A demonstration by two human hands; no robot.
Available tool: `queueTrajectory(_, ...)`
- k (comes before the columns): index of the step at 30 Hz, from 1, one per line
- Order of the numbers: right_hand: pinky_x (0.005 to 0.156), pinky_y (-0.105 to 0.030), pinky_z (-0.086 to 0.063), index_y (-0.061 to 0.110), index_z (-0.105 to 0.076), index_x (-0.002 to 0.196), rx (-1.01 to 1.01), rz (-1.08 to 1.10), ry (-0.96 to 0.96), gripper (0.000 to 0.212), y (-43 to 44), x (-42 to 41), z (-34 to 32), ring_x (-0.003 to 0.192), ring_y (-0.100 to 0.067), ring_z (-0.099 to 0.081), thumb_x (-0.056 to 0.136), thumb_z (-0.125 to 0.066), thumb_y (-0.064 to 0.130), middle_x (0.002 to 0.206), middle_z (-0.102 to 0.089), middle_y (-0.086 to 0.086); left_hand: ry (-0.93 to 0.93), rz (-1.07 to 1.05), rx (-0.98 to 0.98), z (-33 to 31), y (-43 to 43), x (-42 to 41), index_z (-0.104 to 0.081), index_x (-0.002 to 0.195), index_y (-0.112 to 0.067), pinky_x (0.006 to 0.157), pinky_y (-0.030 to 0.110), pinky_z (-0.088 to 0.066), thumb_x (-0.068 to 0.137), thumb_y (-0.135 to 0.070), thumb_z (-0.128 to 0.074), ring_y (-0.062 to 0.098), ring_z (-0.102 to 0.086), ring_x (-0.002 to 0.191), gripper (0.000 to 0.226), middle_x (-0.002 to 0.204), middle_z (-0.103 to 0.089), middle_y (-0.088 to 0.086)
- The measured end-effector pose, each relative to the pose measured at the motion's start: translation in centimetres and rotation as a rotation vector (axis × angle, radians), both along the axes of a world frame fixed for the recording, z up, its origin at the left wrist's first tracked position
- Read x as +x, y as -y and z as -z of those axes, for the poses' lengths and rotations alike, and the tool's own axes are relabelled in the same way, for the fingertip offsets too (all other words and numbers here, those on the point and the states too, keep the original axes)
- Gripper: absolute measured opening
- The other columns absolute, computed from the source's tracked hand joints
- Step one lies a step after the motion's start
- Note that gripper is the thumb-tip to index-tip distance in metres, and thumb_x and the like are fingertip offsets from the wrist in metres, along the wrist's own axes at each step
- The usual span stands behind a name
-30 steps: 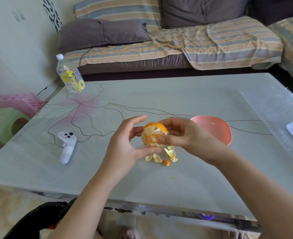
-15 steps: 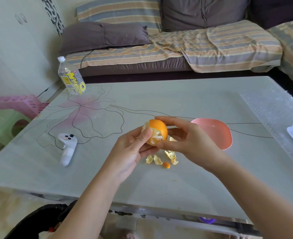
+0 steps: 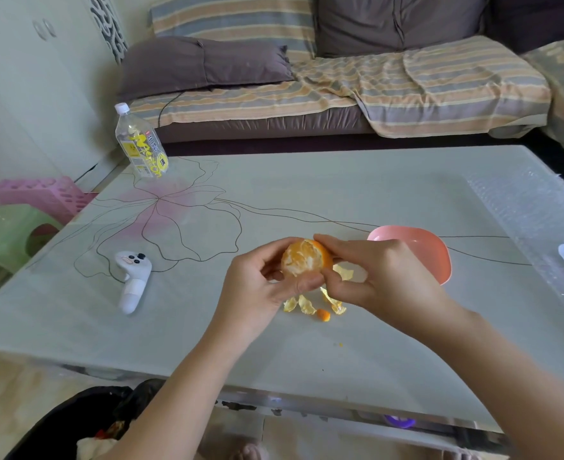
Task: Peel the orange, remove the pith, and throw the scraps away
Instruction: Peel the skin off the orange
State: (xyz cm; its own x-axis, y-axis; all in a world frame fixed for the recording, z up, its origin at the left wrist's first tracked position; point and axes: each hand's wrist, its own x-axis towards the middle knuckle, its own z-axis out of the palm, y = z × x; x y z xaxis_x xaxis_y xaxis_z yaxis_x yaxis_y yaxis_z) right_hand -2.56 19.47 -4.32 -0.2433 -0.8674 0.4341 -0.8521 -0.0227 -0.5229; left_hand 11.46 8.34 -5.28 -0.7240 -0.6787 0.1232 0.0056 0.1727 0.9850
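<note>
A partly peeled orange [image 3: 303,258] is held above the table, its bare segments facing me and orange skin left on its right side. My left hand [image 3: 257,287] grips it from the left and below, thumb across the lower front. My right hand [image 3: 380,277] holds it from the right, fingertips on the top edge of the remaining skin. A flap of peel [image 3: 343,271] hangs by my right palm. Several peel scraps [image 3: 310,305] lie on the table just beneath the fruit.
A pink bowl [image 3: 429,250] sits right behind my right hand. A white controller [image 3: 133,280] lies at the left, a water bottle [image 3: 141,144] at the far left corner, bubble wrap [image 3: 532,220] along the right edge. A black bin bag [image 3: 85,416] is below the table's [image 3: 307,356] front edge.
The orange has been turned in my hands so the bare segments face me again. My left thumb has slid from the top of the fruit to its lower front.
</note>
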Motion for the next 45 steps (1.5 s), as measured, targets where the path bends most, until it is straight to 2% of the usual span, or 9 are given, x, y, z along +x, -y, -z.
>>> queueTrajectory(6, 0.036, -0.025, -0.031, 0.006, -0.065, 0.095, -0.059, 0.003, -0.210, 0.036, 0.4, 1.0, -0.4, 0.041, -0.016, -0.032, 0.083, -0.039, 0.026, 0.053, -0.037, 0.006, -0.033, 0.002, -0.053, 0.0, -0.4, -0.1, -0.073, 0.091, -0.031, 0.085, 0.023, -0.050, 0.060, -0.038, -0.079, 0.012, -0.066, 0.086, 0.032, 0.090, -0.074, -0.002)
queueTrajectory(13, 0.037, -0.021, -0.023, 0.002, -0.067, 0.088, -0.116, 0.010, -0.211, 0.034, 0.5, 1.2, -0.6, 0.045, -0.015, -0.023, 0.082, -0.040, 0.021, 0.055, -0.028, 0.008, -0.039, -0.077, -0.051, 0.1, -1.3, -0.5, -0.073, 0.084, -0.036, 0.083, 0.030, -0.055, 0.063, -0.043, -0.075, 0.008, -0.067, 0.082, 0.023, 0.084, -0.074, -0.008)
queueTrajectory(17, 0.041, -0.014, -0.024, 0.008, -0.064, 0.084, -0.063, 0.007, -0.075, 0.030, 0.5, 1.2, -0.5, 0.049, -0.015, -0.027, 0.079, -0.038, 0.024, 0.048, -0.022, 0.012, -0.044, -0.108, -0.052, -0.1, -1.6, -0.5, -0.073, 0.082, -0.035, 0.072, 0.015, -0.051, 0.061, -0.046, -0.074, 0.005, -0.067, 0.079, 0.024, 0.082, -0.075, -0.009)
queueTrajectory(23, 0.044, -0.016, -0.028, 0.014, -0.065, 0.092, -0.018, 0.030, 0.139, 0.040, 0.5, 1.3, -0.1, 0.052, -0.016, -0.034, 0.077, -0.033, 0.034, 0.055, -0.054, -0.004, -0.016, -0.097, -0.060, -0.3, -1.3, -0.3, -0.073, 0.082, -0.038, 0.076, 0.022, -0.054, 0.060, -0.044, -0.077, 0.006, -0.069, 0.081, 0.023, 0.083, -0.075, -0.010)
queueTrajectory(25, 0.047, -0.016, -0.034, 0.016, -0.066, 0.098, -0.009, -0.001, 0.189, 0.032, 0.4, 1.2, -0.2, 0.054, -0.018, -0.043, 0.083, -0.041, 0.029, 0.062, -0.061, -0.002, -0.010, -0.104, -0.078, -0.3, -1.1, -0.1, -0.072, 0.081, -0.041, 0.080, 0.026, -0.055, 0.060, -0.046, -0.074, 0.006, -0.068, 0.082, 0.022, 0.083, -0.074, -0.010)
queueTrajectory(28, 0.063, -0.020, -0.049, 0.018, -0.067, 0.109, -0.001, -0.025, 0.228, 0.024, 0.2, 0.7, -0.3, 0.071, -0.010, -0.064, 0.087, -0.058, 0.022, 0.081, -0.072, 0.007, -0.014, -0.114, -0.094, -0.4, -0.6, 0.1, -0.073, 0.084, -0.038, 0.078, 0.016, -0.051, 0.058, -0.047, -0.075, 0.005, -0.067, 0.083, 0.028, 0.086, -0.074, -0.009)
queueTrajectory(35, 0.045, -0.022, -0.030, 0.015, -0.065, 0.089, 0.054, -0.015, 0.049, 0.040, 0.2, 0.6, -0.5, 0.053, -0.021, -0.040, 0.081, -0.032, 0.036, 0.053, -0.049, -0.003, 0.030, -0.099, -0.145, -0.1, -1.0, -0.1, -0.073, 0.090, -0.029, 0.077, 0.014, -0.048, 0.059, -0.046, -0.077, 0.014, -0.066, 0.086, 0.036, 0.086, -0.073, -0.003)
queueTrajectory(41, 0.058, -0.035, -0.049, 0.025, -0.068, 0.096, 0.062, -0.001, 0.195, 0.026, -0.1, 0.5, -0.3, 0.060, -0.024, -0.057, 0.082, -0.050, 0.011, 0.064, -0.063, -0.006, 0.052, -0.163, -0.153, 0.0, -1.3, -0.5, -0.070, 0.090, -0.036, 0.075, 0.009, -0.044, 0.057, -0.035, -0.080, 0.004, -0.065, 0.084, 0.035, 0.086, -0.073, -0.010)
queueTrajectory(45, 0.041, -0.013, -0.031, 0.022, -0.073, 0.094, -0.013, 0.047, 0.195, 0.028, -0.2, 0.8, -0.3, 0.046, -0.016, -0.037, 0.081, -0.056, 0.003, 0.052, -0.051, -0.003, 0.046, -0.173, -0.168, 0.0, -1.3, -0.4, -0.069, 0.091, -0.036, 0.074, 0.008, -0.043, 0.057, -0.037, -0.080, 0.003, -0.064, 0.083, 0.035, 0.087, -0.072, -0.010)
